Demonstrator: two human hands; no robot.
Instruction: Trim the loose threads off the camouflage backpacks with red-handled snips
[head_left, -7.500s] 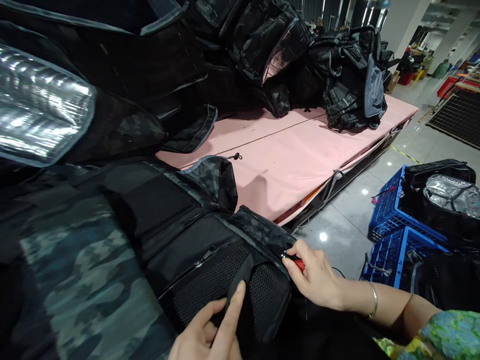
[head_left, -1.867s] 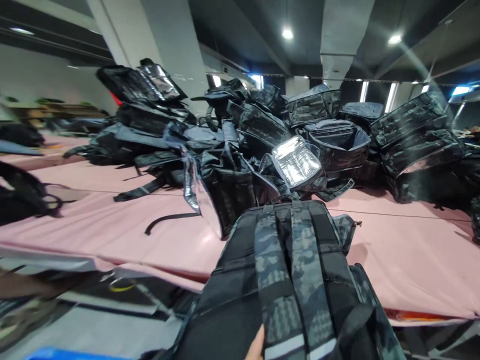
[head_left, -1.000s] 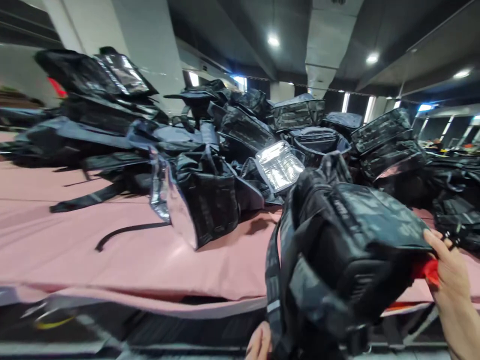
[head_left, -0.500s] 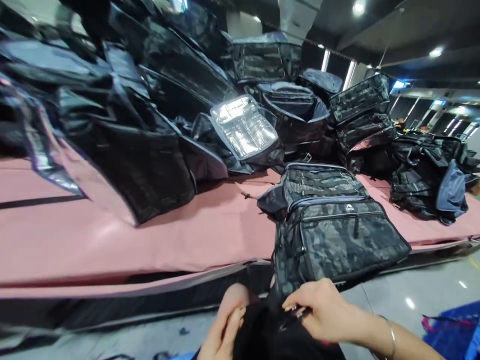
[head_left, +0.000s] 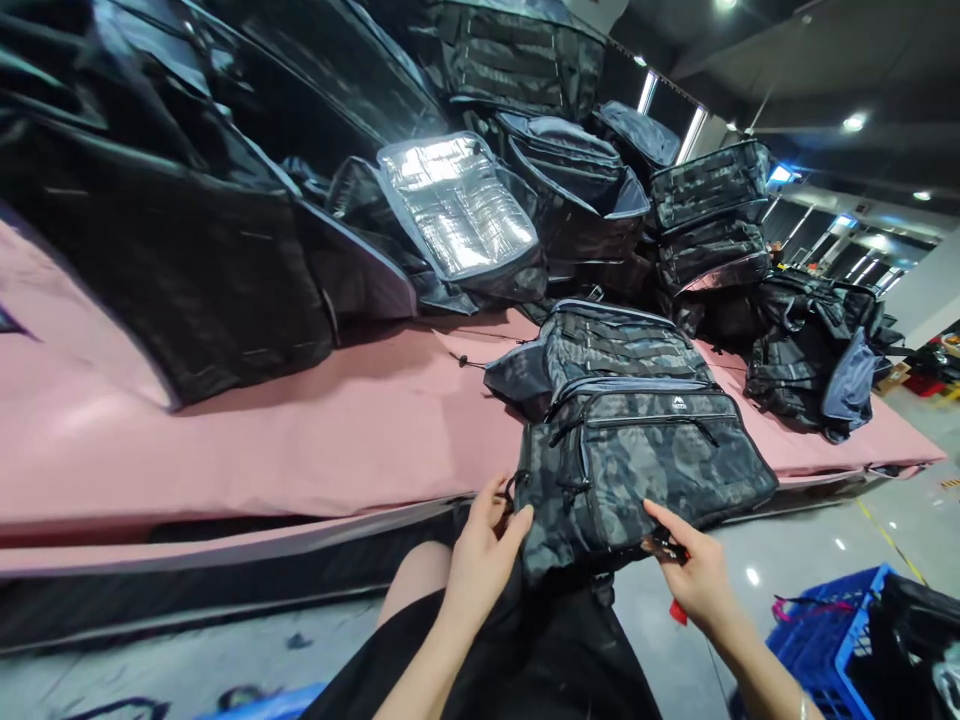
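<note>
A dark camouflage backpack (head_left: 652,460) with a small white logo lies over the front edge of the pink-covered table. At its lower left corner is my left hand (head_left: 491,545), thumb and fingers closed around the edge beside a black cord loop. My right hand (head_left: 686,565) is at the bag's bottom edge, its fingers curled round a small dark tool with a bit of red, mostly hidden. The bag's upper part, with webbing straps, rests on the table, and a side pocket sticks out to the left.
More dark bags (head_left: 555,190) are piled along the back of the pink table (head_left: 360,440), one with a silver lining (head_left: 465,210). A large black bag (head_left: 225,270) stands at left. A blue crate (head_left: 832,640) sits on the floor at lower right.
My left hand has moved up and forward onto the bag's lower left corner. My right hand has shifted right along its bottom edge. The view has shifted, showing more of the blue crate.
</note>
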